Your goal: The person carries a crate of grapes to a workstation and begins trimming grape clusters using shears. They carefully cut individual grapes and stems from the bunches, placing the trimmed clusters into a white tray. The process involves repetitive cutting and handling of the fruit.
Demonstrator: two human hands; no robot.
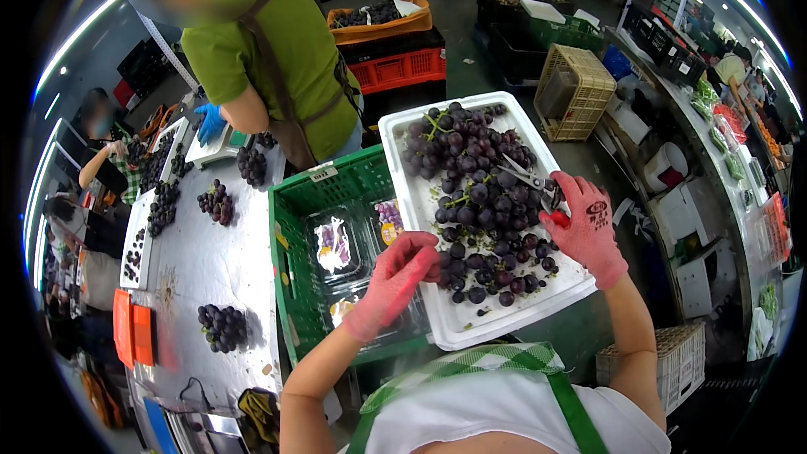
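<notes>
A white foam tray (394, 157) rests partly over a green plastic crate (280, 290) and holds bunches of dark purple grapes (479, 202) and loose berries. In my right hand (586, 221), in a pink glove, are small scissors (529, 178) with red on the handle; their blades point left over the grapes. My left hand (397, 284), also gloved in pink, has its fingers curled at the tray's left edge, beside the loose grapes; whether it holds a grape is hidden. Clear plastic boxes (362, 252) with printed labels lie inside the crate.
Left of the crate, a metal table (202, 252) carries grape bunches (224, 328), a scale (217, 145) and an orange box (132, 328). A person in a green shirt (284, 57) stands beyond the crate. A beige crate (574, 91) and shelving are to the right.
</notes>
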